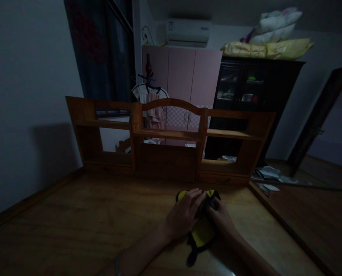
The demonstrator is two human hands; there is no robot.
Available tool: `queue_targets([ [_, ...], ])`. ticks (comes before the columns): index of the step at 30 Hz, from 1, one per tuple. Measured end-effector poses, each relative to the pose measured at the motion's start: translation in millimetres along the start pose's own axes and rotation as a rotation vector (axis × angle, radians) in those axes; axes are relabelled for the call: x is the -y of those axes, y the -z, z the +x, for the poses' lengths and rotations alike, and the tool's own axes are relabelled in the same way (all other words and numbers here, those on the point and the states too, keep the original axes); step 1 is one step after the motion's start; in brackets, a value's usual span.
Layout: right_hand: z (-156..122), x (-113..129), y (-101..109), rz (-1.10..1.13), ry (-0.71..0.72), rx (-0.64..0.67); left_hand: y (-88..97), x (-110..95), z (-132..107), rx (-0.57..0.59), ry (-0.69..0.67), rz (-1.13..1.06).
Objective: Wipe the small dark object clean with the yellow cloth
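Observation:
A soft yellow cloth item with black edging (203, 232) lies on the wooden surface (102, 218), and a short black strap or tail hangs from its near end. Its exact kind is too dim to tell. My left hand (185, 214) bends over its upper left part, fingers together and pressed on the fabric. From the right, my right hand (221, 216) grips a dark bunched part at its middle. Both hands nearly meet there, and whatever lies between the fingers is hidden.
Behind the surface stands a wooden shelf unit (167, 134) with several compartments. A pale wall (30, 96) borders the left side, and a raised wooden edge (285, 226) runs along the right. Farther back are a pink wardrobe (180, 76) and a dark cabinet (274, 84).

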State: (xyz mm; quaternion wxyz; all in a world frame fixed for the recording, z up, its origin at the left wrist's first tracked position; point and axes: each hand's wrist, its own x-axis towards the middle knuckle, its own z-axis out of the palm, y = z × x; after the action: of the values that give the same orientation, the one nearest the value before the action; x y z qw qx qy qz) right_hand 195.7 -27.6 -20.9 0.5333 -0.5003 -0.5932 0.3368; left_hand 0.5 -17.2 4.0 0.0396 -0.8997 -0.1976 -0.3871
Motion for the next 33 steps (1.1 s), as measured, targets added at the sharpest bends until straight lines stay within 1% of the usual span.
queue_targets([
  [3,-1.6,1.4,-1.2,0.021,0.01,0.024,0.1,0.1,-0.9,-0.015,-0.027,0.05],
  [6,-1.8,-0.8,-3.6,0.065,-0.044,0.037,-0.5,0.7,-2.6,-0.027,-0.041,0.105],
  [9,-3.4,-1.1,-7.0,0.137,-0.114,0.08,-1.6,1.8,-4.5,-0.035,-0.027,0.154],
  [12,-7.5,5.9,-10.2,0.223,-0.185,0.124,-2.8,3.2,-5.6,-0.029,-0.022,0.162],
  [15,-11.0,14.7,-11.8,0.219,-0.218,0.124,-4.2,4.4,-5.9,-0.041,-0.025,0.163],
  [19,-10.5,16.2,-10.9,0.178,-0.168,0.119,-5.3,4.8,-5.8,-0.047,-0.03,0.163],
  [22,-8.1,11.1,-9.1,0.14,-0.104,0.106,-4.6,4.1,-5.5,-0.04,-0.048,0.154],
  [26,-6.2,2.5,-6.7,0.032,-0.026,0.061,-2.7,2.9,-4.7,-0.011,-0.078,0.137],
  [29,-5.6,-3.8,-6.0,0.006,0.027,0.028,-2.0,2.9,-4.5,0.002,-0.066,0.125],
  [33,-5.0,-5.6,-5.6,-0.001,0.061,0.045,-2.0,4.3,-4.9,0.027,-0.047,0.098],
])
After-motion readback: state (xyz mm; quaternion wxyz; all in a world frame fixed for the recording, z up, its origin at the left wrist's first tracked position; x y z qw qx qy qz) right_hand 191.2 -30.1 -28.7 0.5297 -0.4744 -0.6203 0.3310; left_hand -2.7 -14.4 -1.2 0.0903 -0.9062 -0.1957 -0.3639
